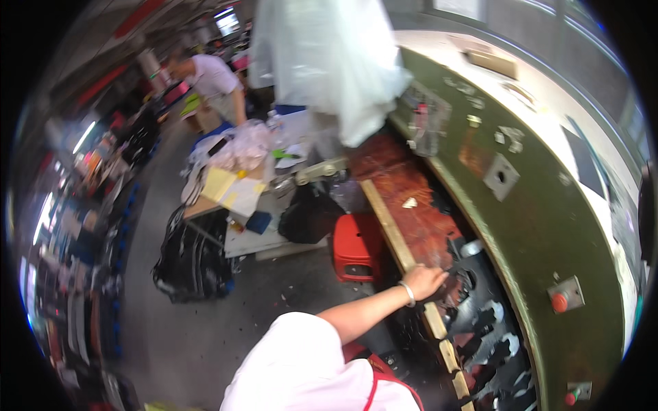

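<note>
My left hand, with a pale bangle at the wrist, reaches rightward over the wooden rail. Its fingers are curled together at the edge of a brown-red mottled sheet, beside dark cut scraps. What the fingertips hold is hidden and too blurred to make out. A small clear cylindrical thing lies just beyond the fingers. My right hand is out of view.
A green machine panel with red knobs runs along the right. A red stool stands left of the rail. Translucent plastic sheeting hangs ahead. A cluttered table, a black bag and another person are farther left.
</note>
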A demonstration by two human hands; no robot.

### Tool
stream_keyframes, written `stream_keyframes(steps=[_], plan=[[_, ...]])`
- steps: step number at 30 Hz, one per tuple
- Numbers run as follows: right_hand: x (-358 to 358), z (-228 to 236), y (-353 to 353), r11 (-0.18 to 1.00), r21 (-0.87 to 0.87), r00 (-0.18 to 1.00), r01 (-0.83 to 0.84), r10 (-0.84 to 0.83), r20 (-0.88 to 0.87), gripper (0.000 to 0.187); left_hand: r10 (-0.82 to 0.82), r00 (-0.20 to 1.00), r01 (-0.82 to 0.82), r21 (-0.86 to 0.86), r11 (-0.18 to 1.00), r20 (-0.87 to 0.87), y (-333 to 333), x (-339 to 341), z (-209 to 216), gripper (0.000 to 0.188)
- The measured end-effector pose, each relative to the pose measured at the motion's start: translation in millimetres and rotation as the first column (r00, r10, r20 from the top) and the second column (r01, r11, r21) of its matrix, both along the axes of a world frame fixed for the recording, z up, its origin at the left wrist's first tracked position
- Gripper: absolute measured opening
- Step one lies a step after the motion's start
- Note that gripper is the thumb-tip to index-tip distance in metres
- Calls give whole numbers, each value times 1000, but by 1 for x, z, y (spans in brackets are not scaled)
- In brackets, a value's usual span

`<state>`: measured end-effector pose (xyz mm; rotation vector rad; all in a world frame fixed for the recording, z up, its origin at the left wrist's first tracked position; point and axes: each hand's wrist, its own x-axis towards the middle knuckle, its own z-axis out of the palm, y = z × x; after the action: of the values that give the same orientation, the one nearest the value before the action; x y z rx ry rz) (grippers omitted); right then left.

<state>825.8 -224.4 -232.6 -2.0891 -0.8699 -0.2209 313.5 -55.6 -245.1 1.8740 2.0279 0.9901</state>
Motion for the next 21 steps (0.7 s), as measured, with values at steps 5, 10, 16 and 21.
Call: stream_keyframes(steps=[5, 10, 16, 21], plan=[[21, -40, -11, 994, 39, 980, -101, 93, 174, 49, -20, 987, 13, 42, 999, 157, -8, -2, -1, 34], [10, -28, -50, 970, 135, 974, -203, 186, 129, 35, -91, 979, 66, 135, 989, 185, -51, -18, -10, 26], [-45, 43, 4, 947, 150, 958, -285, 279, 61, 33, -118, 968, 128, -30, 991, 222, -101, -45, -3, 34], [-156, 56, 51, 645, -184, 662, -742, 748, -48, 96, -155, 978, 191, -302, 934, 139, -130, -80, 48, 46]])
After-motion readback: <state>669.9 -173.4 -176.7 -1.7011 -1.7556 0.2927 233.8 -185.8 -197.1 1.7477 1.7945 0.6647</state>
